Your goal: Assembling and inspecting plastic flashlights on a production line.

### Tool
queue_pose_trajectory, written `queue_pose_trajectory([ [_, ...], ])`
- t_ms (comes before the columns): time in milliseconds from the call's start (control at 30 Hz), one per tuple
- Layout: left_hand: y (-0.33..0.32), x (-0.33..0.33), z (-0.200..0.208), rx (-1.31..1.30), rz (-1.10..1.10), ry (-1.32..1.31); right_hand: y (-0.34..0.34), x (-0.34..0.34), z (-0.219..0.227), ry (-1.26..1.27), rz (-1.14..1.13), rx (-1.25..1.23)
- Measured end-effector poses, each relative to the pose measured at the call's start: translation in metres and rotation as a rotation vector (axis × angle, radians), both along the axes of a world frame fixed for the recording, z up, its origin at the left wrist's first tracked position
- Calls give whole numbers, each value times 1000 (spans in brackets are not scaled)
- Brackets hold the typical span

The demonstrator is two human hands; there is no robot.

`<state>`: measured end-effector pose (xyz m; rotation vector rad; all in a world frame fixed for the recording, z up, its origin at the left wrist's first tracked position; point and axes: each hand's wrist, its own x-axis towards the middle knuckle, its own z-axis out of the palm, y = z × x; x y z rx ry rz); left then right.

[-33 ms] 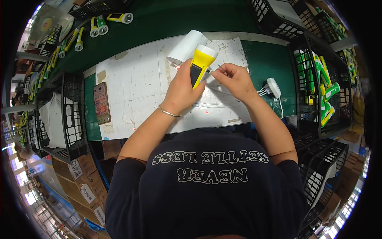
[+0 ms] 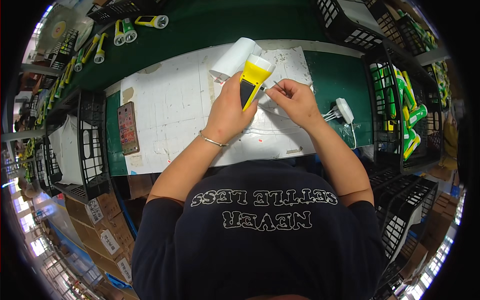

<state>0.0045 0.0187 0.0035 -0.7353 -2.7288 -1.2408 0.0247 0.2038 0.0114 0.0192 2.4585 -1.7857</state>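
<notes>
A yellow flashlight [image 2: 256, 75] with a white head and a dark panel on its body is wrapped in my left hand [image 2: 227, 112], its head tilted up and slightly right. My right hand [image 2: 296, 102] pinches a small plug with a dark tip [image 2: 264, 89] at the flashlight's right side; whether the tip sits in a socket I cannot tell. White cables [image 2: 285, 131] run over the white board [image 2: 170, 100] below my hands toward a white charging adapter [image 2: 344, 110] at the right. A white cylinder [image 2: 235, 60] lies just behind my left hand.
A phone [image 2: 128, 129] lies at the board's left edge. Black crates flank the bench: the left crate [image 2: 92, 145] holds white sheets, the right crate [image 2: 387, 160] green and yellow flashlights. More flashlights [image 2: 151, 21] lie on the green bench at the back left.
</notes>
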Motion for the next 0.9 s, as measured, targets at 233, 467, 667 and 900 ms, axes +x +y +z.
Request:
queue_pose_trajectory([
  [233,5,5,3,7,8,7,-2,-1,-11,-80,-45,-202],
  [467,8,3,1,6,4,-66,-1,-2,-4,-73,-27,-126],
  [667,-13,-30,0,462,153,-392,4,16,16,68,83,196],
  [900,26,-18,38,1033,-324,-691,-14,26,33,-310,46,-544],
])
